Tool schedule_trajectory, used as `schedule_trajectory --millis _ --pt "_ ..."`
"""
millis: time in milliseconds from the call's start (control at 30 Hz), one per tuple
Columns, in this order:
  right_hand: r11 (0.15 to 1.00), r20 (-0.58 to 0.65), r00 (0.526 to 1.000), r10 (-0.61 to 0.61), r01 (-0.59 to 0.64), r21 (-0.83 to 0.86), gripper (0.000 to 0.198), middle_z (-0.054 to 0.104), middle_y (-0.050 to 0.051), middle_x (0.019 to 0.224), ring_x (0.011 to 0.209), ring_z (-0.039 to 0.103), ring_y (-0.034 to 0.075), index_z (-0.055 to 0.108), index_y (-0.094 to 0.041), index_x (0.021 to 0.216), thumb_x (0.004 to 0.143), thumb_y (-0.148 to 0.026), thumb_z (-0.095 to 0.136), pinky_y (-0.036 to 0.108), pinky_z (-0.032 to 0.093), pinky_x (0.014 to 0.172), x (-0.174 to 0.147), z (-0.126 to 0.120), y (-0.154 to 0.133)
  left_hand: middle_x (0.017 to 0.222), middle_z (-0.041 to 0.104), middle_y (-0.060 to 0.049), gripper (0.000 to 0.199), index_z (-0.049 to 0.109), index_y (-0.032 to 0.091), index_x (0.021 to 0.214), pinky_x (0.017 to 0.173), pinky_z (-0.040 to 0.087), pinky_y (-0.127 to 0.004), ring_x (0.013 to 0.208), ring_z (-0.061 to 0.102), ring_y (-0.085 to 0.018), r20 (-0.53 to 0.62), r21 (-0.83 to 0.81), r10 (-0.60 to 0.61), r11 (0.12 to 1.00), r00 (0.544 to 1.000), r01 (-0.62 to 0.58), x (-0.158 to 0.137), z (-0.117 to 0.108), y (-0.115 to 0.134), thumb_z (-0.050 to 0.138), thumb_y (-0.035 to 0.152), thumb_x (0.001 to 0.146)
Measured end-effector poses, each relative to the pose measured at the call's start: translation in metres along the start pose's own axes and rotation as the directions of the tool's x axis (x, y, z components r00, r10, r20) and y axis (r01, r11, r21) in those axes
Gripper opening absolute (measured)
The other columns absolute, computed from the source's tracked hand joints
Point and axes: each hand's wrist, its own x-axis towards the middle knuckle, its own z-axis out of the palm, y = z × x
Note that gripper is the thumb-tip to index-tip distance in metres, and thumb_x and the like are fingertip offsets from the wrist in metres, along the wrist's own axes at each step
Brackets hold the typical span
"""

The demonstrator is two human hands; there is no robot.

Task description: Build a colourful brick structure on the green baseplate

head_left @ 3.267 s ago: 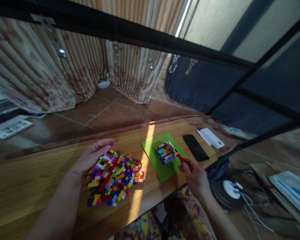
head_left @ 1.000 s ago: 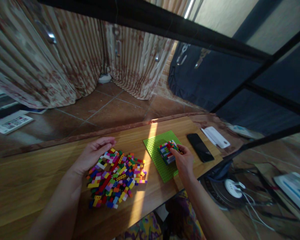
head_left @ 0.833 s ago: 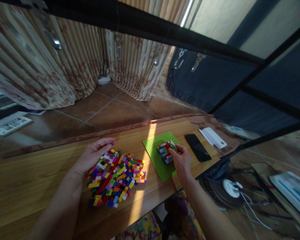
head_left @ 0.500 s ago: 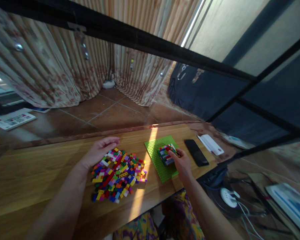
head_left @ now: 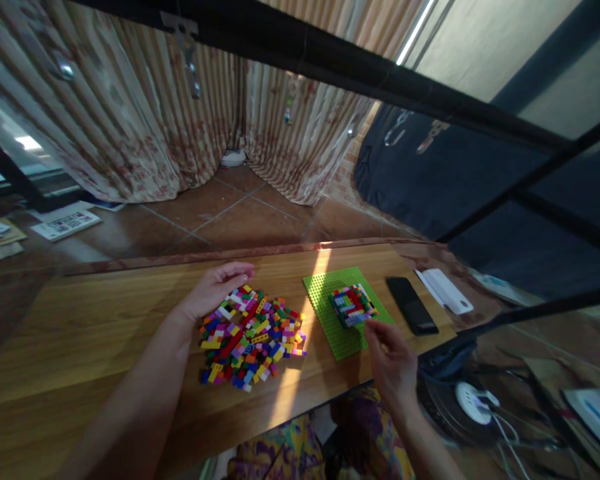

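Looking down on a wooden surface (head_left: 105, 307), cut off at seven o'clock by murk and forearm. Picking out the left hand (head_left: 220, 287) at ten o'clock of a loose heap of toy bricks (head_left: 253, 340): relaxed, released, with fingers stretched outward and palm turned out of sight. Hard to say whether touching the nearest bricks or just beside them. Too jumbled, that heap, to count.

Over to three o'clock for the green studded baseplate (head_left: 337, 339), bearing a low multicoloured brick build (head_left: 353, 307) with far side hidden. Close in on the right hand (head_left: 393, 360), curled at five o'clock of that build, covering part of the plate's near edge. Cannot tell whether clenched bare or pinching a brick, nor whether touching the build.

Spotting a black smartphone (head_left: 412, 305) flat at three o'clock of the baseplate. Beyond, at two o'clock, making out a slim white object (head_left: 445, 290), too indistinct to name. Down at four o'clock, catching a white power socket (head_left: 473, 402), trailing cables into blur. At six o'clock, glimpsing patterned trousers (head_left: 285, 453), chopped by the bottom edge.
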Motion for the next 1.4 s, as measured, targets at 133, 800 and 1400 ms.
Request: schedule_trajectory --millis 133,800,1400 --pt "0.971 0.396 0.888 -0.234 0.236 0.043 0.016 0.066 0.005 0.098 0.090 0.062 0.019 0.069 -0.025 0.094 0.090 -0.029 0.054 0.031 0.050 0.079 -0.040 0.016 -0.028 0.112 0.071 -0.009 0.049 0.066 0.019 0.111 0.096 0.049 -0.039 0.107 0.065 -0.023 0.000 -0.012 0.002 1.000 1.000 -0.002 0.000 0.001 0.000 0.070 0.051 0.074" --pt "0.988 0.468 0.873 -0.137 0.152 0.005 0.017 0.064 0.002 0.082 0.072 0.059 0.016 0.060 -0.022 0.090 0.094 -0.031 0.047 0.026 0.044 0.065 -0.044 0.044 -0.038 0.111 0.071 -0.008 0.048 0.067 0.019 0.111 0.097 0.049 -0.039 0.105 0.065 -0.023 0.002 -0.033 -0.002 0.999 1.000 0.002 0.001 0.001 -0.001 0.071 0.049 0.074" --pt "0.870 0.276 0.942 0.190 -0.292 0.397 0.031 0.062 0.000 0.073 0.064 0.056 0.013 0.065 -0.022 0.099 0.079 -0.045 0.067 0.025 0.045 0.058 -0.014 0.026 -0.017 0.111 0.072 -0.007 0.044 0.067 0.022 0.111 0.099 0.048 -0.037 0.105 0.066 -0.022 -0.028 -0.022 -0.038 0.999 0.999 0.037 0.000 -0.001 -0.001 0.071 0.047 0.075"
